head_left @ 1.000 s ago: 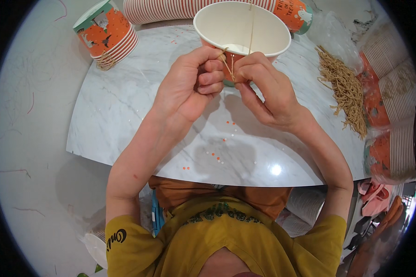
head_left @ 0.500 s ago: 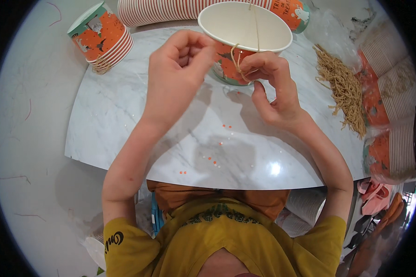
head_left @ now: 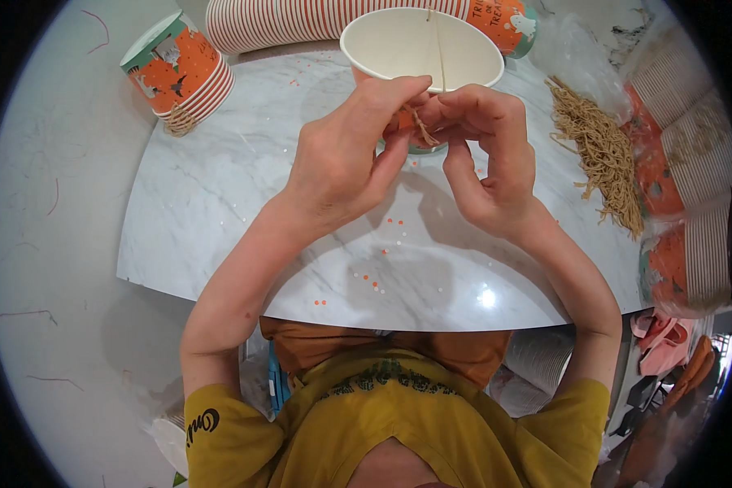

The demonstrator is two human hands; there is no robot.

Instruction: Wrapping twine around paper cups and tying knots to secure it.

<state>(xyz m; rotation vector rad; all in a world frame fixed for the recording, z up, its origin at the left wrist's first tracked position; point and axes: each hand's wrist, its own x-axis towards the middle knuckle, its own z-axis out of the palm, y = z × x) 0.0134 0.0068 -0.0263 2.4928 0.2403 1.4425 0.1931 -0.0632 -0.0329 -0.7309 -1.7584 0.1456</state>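
Note:
A large paper cup [head_left: 386, 50] with a white inside stands tilted toward me at the table's far side. A tan twine [head_left: 442, 57] crosses its mouth and comes down over the front rim to a loose tail. My left hand [head_left: 342, 154] is at the front of the cup, its fingers curled in at the twine. Facing it, my right hand [head_left: 496, 154] has bent fingers on the same twine, its thumb hanging lower. Both hands cover most of the cup's orange printed front, and the exact finger contact is partly hidden.
A long row of nested cups [head_left: 285, 23] lies behind. At the far left stands a short stack of printed cups [head_left: 179, 73] with twine at its base. A heap of cut twine [head_left: 598, 154] and bagged cups [head_left: 699, 154] are on the right. Small paper dots [head_left: 390, 220] dot the marbled table [head_left: 220, 236].
My left hand has moved right and slightly down, from beside the cup to the twine at its front. My right hand stays close by. The twine's loop now shows as a hanging tail.

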